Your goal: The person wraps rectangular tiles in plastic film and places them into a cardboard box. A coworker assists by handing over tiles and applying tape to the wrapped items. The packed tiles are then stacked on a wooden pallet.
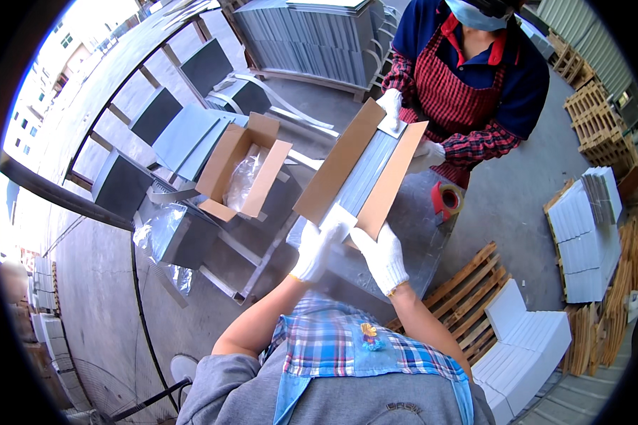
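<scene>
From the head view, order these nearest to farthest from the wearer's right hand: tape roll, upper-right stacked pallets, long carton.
1. Long carton, touching the right hand.
2. Tape roll, off to its right.
3. Stacked pallets, far upper right.

A blue plaid apron (pixel 337 350) covers a grey top (pixel 361 402).

From the wearer's head, a fisheye looks down at the near left hand (pixel 315 253) and right hand (pixel 381 258).
</scene>
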Demonstrator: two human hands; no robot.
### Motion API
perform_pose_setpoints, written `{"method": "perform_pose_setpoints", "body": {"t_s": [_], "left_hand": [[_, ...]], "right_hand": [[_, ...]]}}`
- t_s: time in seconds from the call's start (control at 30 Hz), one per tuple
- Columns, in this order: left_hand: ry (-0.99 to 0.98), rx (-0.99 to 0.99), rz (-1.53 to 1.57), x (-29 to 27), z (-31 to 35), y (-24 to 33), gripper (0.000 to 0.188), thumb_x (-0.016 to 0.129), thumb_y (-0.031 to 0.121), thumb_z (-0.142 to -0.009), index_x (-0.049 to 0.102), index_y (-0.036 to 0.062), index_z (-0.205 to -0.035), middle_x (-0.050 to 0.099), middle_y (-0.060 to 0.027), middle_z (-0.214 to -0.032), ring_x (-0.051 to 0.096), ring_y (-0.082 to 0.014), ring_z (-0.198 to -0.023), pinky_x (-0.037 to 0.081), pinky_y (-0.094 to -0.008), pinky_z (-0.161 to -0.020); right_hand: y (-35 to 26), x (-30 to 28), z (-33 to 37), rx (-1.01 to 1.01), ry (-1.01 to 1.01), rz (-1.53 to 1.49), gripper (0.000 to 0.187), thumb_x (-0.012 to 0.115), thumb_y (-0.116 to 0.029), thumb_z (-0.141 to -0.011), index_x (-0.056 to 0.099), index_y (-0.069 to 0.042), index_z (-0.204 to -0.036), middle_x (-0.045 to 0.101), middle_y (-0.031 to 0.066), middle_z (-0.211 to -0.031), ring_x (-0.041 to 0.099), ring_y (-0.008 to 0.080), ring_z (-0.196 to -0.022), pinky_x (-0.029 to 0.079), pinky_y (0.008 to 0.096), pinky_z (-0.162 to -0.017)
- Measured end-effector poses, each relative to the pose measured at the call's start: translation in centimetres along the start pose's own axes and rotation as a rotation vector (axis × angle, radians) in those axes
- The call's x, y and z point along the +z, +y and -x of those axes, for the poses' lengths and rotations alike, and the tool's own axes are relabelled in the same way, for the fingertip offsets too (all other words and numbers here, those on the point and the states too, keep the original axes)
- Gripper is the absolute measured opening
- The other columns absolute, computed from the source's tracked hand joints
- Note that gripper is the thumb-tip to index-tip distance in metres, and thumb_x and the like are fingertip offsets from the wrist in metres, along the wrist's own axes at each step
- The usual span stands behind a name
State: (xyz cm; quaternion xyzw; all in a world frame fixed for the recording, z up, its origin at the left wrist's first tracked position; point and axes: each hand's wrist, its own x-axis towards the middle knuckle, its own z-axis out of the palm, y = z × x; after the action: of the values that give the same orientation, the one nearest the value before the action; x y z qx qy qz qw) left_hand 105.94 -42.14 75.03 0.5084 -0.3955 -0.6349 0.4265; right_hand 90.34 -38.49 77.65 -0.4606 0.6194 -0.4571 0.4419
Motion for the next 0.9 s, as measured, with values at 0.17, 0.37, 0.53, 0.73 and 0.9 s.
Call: {"method": "perform_pose_setpoints", "body": {"t_s": [0.17, 0.37, 0.53, 0.73, 0.9], "left_hand": [[-0.164, 0.045, -0.093, -0.9, 0.2, 0.1, 0.074, 0.077, 0.040, -0.088, 0.044, 0.0022, -0.143, 0.059, -0.0128, -0.128, 0.059, -0.0226, -0.115, 0.047, -0.0354, -0.099], [-0.116, 0.065, -0.246, -0.5, 0.0, 0.6, 0.053, 0.078, 0.019, -0.090, 0.051, -0.0001, -0.131, 0.065, -0.0098, -0.113, 0.066, -0.0142, -0.094, 0.055, -0.0288, -0.075], [-0.052, 0.026, 0.096, 1.0, 0.2, -0.8, 0.049, 0.072, 0.024, -0.095, 0.053, 0.0002, -0.134, 0.066, -0.0098, -0.115, 0.067, -0.0173, -0.100, 0.056, -0.0309, -0.082], [0.000, -0.116, 0.307, 1.4, -1.1, 0.8, 0.039, 0.066, 0.028, -0.099, 0.060, 0.0020, -0.128, 0.067, -0.0085, -0.114, 0.069, -0.0188, -0.098, 0.058, -0.0321, -0.080], [-0.053, -0.119, 0.357, 0.0, -1.3, -0.1, 0.042, 0.059, 0.036, -0.101, 0.059, 0.0043, -0.129, 0.068, -0.0096, -0.113, 0.069, -0.0200, -0.093, 0.057, -0.0337, -0.079]], "right_hand": [[-2.3, -0.6, -1.0, -0.124, 0.048, 0.381, 0.053, 0.072, -0.042, -0.087, 0.062, 0.003, -0.113, 0.072, 0.0248, -0.102, 0.070, 0.0408, -0.095, 0.056, 0.0464, -0.081], [-5.8, -0.7, -1.3, 0.009, -0.027, 0.847, 0.053, 0.067, -0.048, -0.089, 0.063, 0.003, -0.104, 0.072, 0.0272, -0.092, 0.072, 0.0411, -0.088, 0.057, 0.0485, -0.078], [-4.2, -0.4, -0.1, -0.164, 0.075, 0.705, 0.055, 0.064, -0.048, -0.093, 0.063, 0.002, -0.115, 0.070, 0.0269, -0.104, 0.070, 0.0416, -0.095, 0.056, 0.0479, -0.082], [-1.5, 0.0, 0.0, -0.697, 0.131, 0.824, 0.051, 0.069, -0.033, -0.093, 0.059, -0.009, -0.136, 0.057, 0.0230, -0.136, 0.058, 0.0426, -0.118, 0.051, 0.0469, -0.098], [-1.0, 0.7, 0.2, -0.645, 0.085, 0.840, 0.051, 0.071, -0.029, -0.091, 0.060, -0.009, -0.136, 0.052, 0.0217, -0.141, 0.053, 0.0435, -0.125, 0.048, 0.0476, -0.103]]}}
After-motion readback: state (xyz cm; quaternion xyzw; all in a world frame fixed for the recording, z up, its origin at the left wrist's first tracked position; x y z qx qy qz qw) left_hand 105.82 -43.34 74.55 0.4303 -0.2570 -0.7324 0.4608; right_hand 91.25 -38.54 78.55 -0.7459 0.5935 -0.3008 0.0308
